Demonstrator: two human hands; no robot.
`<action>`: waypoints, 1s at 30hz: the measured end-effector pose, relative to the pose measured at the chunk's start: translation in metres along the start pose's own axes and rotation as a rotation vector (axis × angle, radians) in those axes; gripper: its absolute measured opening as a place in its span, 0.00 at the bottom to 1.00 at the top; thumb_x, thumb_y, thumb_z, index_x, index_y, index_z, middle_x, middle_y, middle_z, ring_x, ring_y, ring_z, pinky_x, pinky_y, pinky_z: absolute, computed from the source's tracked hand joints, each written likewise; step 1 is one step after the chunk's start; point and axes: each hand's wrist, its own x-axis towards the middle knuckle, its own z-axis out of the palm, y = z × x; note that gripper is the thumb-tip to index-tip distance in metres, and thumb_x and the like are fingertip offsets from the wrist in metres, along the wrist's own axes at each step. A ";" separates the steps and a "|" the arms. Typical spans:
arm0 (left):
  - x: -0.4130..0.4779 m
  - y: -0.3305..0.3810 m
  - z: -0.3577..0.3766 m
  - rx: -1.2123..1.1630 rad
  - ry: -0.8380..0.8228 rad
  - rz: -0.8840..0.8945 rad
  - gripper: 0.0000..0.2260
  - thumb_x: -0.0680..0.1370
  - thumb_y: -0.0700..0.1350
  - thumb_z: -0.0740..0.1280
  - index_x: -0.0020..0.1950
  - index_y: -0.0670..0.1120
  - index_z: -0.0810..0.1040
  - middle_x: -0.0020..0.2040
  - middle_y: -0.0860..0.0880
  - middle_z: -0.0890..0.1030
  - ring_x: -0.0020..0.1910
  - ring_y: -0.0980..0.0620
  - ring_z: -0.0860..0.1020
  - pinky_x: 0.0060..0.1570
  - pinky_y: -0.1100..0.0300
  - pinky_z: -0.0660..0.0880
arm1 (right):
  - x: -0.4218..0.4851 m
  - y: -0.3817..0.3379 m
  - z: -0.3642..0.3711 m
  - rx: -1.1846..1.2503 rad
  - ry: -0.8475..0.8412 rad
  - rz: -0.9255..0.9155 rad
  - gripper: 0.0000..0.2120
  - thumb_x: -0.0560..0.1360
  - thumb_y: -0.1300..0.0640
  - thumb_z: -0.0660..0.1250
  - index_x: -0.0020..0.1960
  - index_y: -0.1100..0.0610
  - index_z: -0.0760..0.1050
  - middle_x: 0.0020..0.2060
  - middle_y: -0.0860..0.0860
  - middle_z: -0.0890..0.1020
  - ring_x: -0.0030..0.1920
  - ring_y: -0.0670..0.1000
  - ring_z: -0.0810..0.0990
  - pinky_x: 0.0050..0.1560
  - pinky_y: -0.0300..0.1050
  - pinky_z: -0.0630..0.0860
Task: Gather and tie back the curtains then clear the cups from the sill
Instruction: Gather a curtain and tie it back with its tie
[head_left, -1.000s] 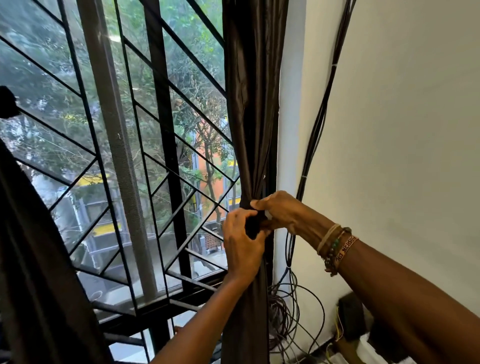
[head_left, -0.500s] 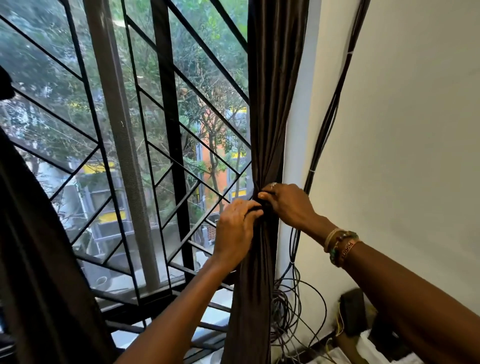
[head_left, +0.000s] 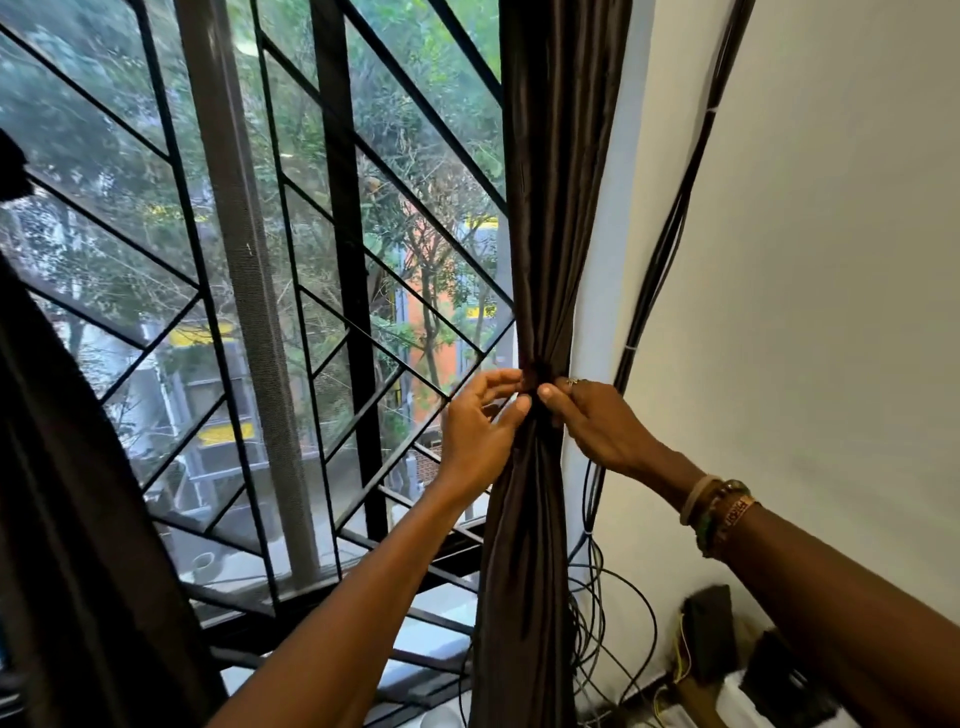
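The dark brown right curtain (head_left: 556, 208) hangs gathered in a narrow bundle beside the window's right edge, cinched at a dark tie (head_left: 535, 375). My right hand (head_left: 597, 421) pinches the bundle at the cinch, thumb in front and fingers curled behind. Just left of it is my left hand (head_left: 478, 426), fingers loosely spread, its thumb tip touching the fabric. A second dark curtain (head_left: 78, 519) fills the left edge. Only part of a white rounded rim (head_left: 439, 719) shows at the bottom edge, by the curtain's foot; I cannot tell if it is a cup.
Black diagonal window bars (head_left: 343, 312) stand close behind my hands. A bundle of black cables (head_left: 660, 270) runs down the white wall (head_left: 831, 260) and coils loosely (head_left: 608, 623) near the floor. Dark boxes (head_left: 711, 634) sit at the lower right.
My left hand has let go of the cinch and spread its fingers. My right hand keeps its pinch there. The view has moved closer to the bundle.
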 end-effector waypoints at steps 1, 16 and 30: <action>-0.001 -0.005 -0.001 0.083 -0.047 0.039 0.15 0.77 0.37 0.70 0.58 0.54 0.77 0.56 0.53 0.82 0.57 0.57 0.80 0.58 0.53 0.79 | -0.002 0.001 0.000 0.090 -0.015 0.058 0.22 0.84 0.48 0.57 0.39 0.60 0.75 0.30 0.47 0.76 0.30 0.44 0.76 0.35 0.48 0.73; 0.020 -0.002 -0.001 1.079 -0.050 0.606 0.10 0.67 0.49 0.71 0.45 0.46 0.80 0.44 0.46 0.75 0.43 0.45 0.73 0.37 0.51 0.75 | -0.017 -0.001 0.009 -0.193 0.254 -0.207 0.15 0.82 0.45 0.56 0.39 0.47 0.71 0.32 0.40 0.68 0.33 0.42 0.67 0.34 0.29 0.62; 0.019 -0.003 -0.010 1.047 0.003 1.096 0.08 0.79 0.44 0.66 0.51 0.45 0.84 0.60 0.50 0.82 0.57 0.44 0.78 0.52 0.50 0.71 | -0.008 -0.027 -0.022 0.509 0.117 0.393 0.09 0.72 0.57 0.76 0.39 0.63 0.85 0.29 0.56 0.84 0.26 0.49 0.80 0.27 0.41 0.76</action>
